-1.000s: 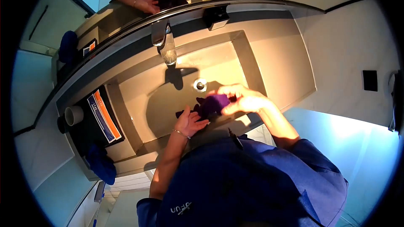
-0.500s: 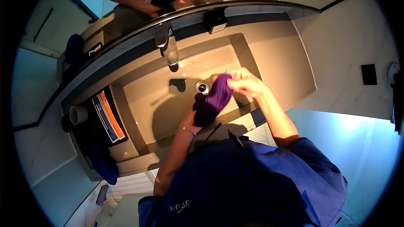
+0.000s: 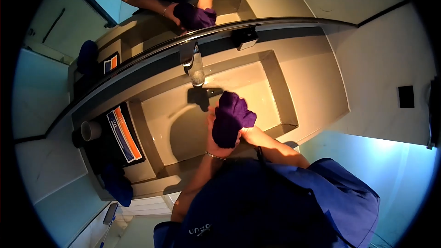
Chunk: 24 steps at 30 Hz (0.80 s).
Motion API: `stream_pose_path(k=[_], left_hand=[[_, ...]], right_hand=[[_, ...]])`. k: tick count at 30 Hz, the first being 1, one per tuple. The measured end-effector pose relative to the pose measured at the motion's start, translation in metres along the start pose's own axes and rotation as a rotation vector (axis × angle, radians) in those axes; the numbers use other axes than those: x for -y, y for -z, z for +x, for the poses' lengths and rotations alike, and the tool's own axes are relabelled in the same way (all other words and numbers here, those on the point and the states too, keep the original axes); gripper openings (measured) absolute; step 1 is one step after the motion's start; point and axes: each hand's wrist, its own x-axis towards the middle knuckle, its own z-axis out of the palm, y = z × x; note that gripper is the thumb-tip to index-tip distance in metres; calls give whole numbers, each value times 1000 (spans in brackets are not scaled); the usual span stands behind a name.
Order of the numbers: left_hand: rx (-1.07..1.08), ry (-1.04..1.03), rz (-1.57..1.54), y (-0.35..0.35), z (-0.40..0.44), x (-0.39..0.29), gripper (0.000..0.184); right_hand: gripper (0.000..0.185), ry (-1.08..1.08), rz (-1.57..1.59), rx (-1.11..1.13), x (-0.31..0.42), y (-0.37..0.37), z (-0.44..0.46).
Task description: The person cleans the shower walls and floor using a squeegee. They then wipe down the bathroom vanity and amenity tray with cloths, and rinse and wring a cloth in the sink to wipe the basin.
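Note:
A dark purple cloth (image 3: 232, 119) is bunched up over the sink (image 3: 177, 149). My left hand (image 3: 213, 138), with a thin bracelet at the wrist, is closed round the cloth from the left and below, and some fingertips show at its edge. From the right, my right hand (image 3: 245, 132) reaches into the folds and grips the cloth, its fingers mostly hidden. The cloth covers the place where the drain lies. Just beyond it stands the faucet (image 3: 195, 66), apart from both hands. No running water can be made out.
To the left, a black tray (image 3: 98, 149) bears a cup (image 3: 91, 131) and an orange-and-blue printed card (image 3: 125, 134). A dark blue cloth (image 3: 117, 186) hangs at the counter's left front. Behind the faucet are a small black box (image 3: 245, 39) and a mirror (image 3: 151, 30).
My right hand has moved down and left from the cloth's upper end into its folds. The cloth has gone from stretched between my hands to bunched, now covering the drain. The view has shifted slightly.

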Motion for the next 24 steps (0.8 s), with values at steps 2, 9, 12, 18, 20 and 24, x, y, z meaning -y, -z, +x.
stream_pose_path(k=[2, 9, 12, 18, 20, 24], left_hand=[[-65, 41, -97, 7, -2, 0, 69], [-373, -94, 81, 15, 11, -4, 40], [-360, -229, 697, 5, 15, 4, 47], [-504, -293, 1902, 4, 28, -7, 68], [-591, -128, 2141, 7, 37, -13, 80], [-686, 119, 2290, -3, 40, -20, 84]], right_hand=[[69, -132, 446, -76, -1, 24, 31], [51, -151, 518, -79, -5, 60, 40], [33, -363, 377, -37, 0, 84, 46], [12, -266, 122, -374, -27, 122, 75], [10, -322, 37, -305, -20, 112, 77], [28, -401, 139, -668, -34, 105, 94]])
